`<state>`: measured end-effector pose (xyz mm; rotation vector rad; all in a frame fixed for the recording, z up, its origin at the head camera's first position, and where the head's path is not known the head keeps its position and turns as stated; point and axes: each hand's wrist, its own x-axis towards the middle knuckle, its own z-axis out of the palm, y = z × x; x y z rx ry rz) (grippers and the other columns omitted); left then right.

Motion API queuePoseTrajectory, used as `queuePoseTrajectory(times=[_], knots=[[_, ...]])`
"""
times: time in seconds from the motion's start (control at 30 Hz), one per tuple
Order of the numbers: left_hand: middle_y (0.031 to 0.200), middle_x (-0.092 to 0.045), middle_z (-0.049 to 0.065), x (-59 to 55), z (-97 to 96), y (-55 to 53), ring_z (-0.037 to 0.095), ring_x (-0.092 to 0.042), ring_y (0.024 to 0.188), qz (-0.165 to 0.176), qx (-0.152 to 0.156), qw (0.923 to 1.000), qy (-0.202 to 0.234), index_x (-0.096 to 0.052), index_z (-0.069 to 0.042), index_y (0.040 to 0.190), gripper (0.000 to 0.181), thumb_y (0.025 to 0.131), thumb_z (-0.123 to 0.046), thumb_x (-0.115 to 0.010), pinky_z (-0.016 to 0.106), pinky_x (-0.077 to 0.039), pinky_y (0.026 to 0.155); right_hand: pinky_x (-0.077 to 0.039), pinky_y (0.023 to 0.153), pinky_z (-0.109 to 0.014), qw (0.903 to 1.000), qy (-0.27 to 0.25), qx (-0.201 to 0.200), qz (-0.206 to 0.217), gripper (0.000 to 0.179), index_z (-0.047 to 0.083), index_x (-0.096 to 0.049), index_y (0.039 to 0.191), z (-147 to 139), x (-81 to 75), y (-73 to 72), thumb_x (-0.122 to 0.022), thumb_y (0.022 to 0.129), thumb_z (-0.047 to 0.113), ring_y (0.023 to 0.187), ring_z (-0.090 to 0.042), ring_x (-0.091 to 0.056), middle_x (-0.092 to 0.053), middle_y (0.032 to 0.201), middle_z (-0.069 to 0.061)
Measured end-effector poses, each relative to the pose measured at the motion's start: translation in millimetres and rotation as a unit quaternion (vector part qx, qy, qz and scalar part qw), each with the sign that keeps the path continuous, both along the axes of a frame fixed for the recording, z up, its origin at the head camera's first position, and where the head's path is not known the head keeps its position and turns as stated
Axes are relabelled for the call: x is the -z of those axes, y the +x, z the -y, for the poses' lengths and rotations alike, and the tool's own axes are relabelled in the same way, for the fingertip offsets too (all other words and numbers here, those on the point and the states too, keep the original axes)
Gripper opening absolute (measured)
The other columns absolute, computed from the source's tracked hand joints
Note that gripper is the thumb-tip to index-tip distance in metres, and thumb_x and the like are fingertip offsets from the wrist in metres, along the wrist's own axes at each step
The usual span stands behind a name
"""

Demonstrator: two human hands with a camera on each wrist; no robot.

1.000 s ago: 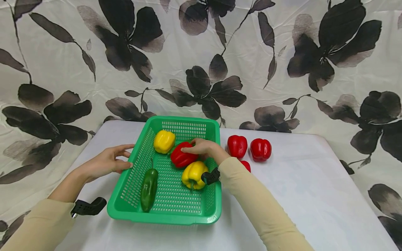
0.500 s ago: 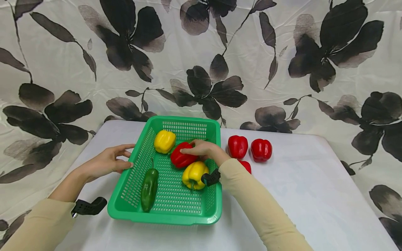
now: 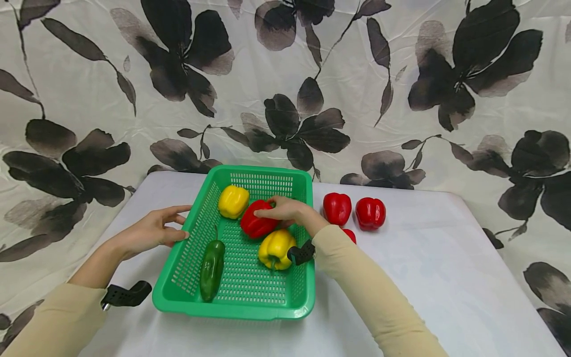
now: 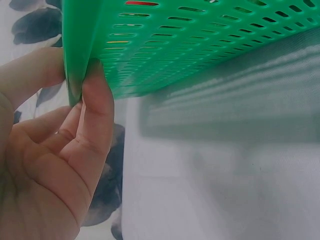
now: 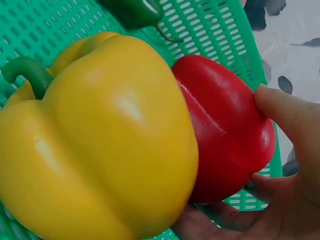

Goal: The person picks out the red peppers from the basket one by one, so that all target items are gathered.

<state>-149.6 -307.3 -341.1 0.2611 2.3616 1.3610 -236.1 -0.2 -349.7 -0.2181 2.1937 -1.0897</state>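
Note:
A green perforated plastic basket sits on the table. My left hand pinches its left rim between thumb and fingers, as the left wrist view also shows with the basket wall. Inside the basket, my right hand grips a red bell pepper, thumb on one side and fingers curled beneath in the right wrist view. Close by the right wrist lies a yellow bell pepper. Another yellow bell pepper lies toward the back, and a long green pepper along the left side.
To the right of the basket, two red bell peppers rest on the white-covered table. A third red bell pepper is partly hidden by the right sleeve. A floral cloth hangs behind the table.
The gripped red bell pepper has shifted slightly left and back inside the basket, together with my right hand. My left hand and the basket have stayed put.

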Motion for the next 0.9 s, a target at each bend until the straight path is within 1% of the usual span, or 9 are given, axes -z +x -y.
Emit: queuePoseTrajectory(times=[0.2,0.33,0.53,0.77,0.9], knots=[[0.120,-0.047,0.025,0.6,0.2,-0.1,0.025,-0.063,0.087,-0.005,0.001,1.0000,-0.007,-0.016,-0.004,0.147,0.078,0.087,-0.019,-0.063,0.036,-0.055,0.072,-0.052,0.084,-0.038,0.9999,-0.005,-0.010,-0.005,0.070,0.011,-0.033,0.140,-0.8,-5.3,1.6,-0.062,0.084,0.042,0.102,-0.022,-0.055,-0.044,0.132,-0.011],[0.120,-0.046,0.025,1.6,-0.3,-0.8,0.025,-0.063,0.087,-0.006,0.000,0.9999,-0.010,-0.017,-0.004,0.147,0.077,0.087,-0.019,-0.063,0.036,-0.055,0.073,-0.051,0.086,-0.039,0.9996,-0.002,-0.019,-0.019,0.070,0.012,-0.032,0.141,-1.6,-9.6,3.7,-0.062,0.085,0.041,0.106,-0.023,-0.053,-0.042,0.135,-0.010],[0.120,-0.047,0.024,3.5,-1.1,-1.9,0.025,-0.063,0.087,-0.003,-0.005,0.9999,-0.011,-0.018,-0.006,0.146,0.076,0.087,-0.019,-0.063,0.036,-0.055,0.073,-0.051,0.085,-0.039,0.9992,-0.006,-0.022,-0.032,0.074,0.009,-0.028,0.142,-3.5,-15.9,6.6,-0.063,0.084,0.039,0.106,-0.024,-0.052,-0.041,0.135,-0.012],[0.120,-0.047,0.025,2.5,0.0,-0.2,0.023,-0.063,0.086,-0.012,0.003,0.9999,-0.005,-0.016,-0.003,0.147,0.077,0.087,-0.018,-0.062,0.035,-0.055,0.072,-0.050,0.088,-0.041,0.9987,-0.009,-0.026,-0.042,0.070,0.007,-0.032,0.138,-6.4,-22.4,7.3,-0.066,0.083,0.036,0.105,-0.023,-0.052,-0.044,0.131,-0.011],[0.120,-0.047,0.024,2.2,-0.1,-0.3,0.023,-0.063,0.086,-0.009,-0.001,1.0000,-0.005,-0.016,-0.003,0.147,0.077,0.087,-0.018,-0.062,0.035,-0.055,0.072,-0.049,0.089,-0.040,0.9983,-0.011,-0.032,-0.048,0.069,0.009,-0.033,0.137,-8.3,-25.8,7.6,-0.066,0.083,0.035,0.103,-0.022,-0.052,-0.046,0.129,-0.010]])
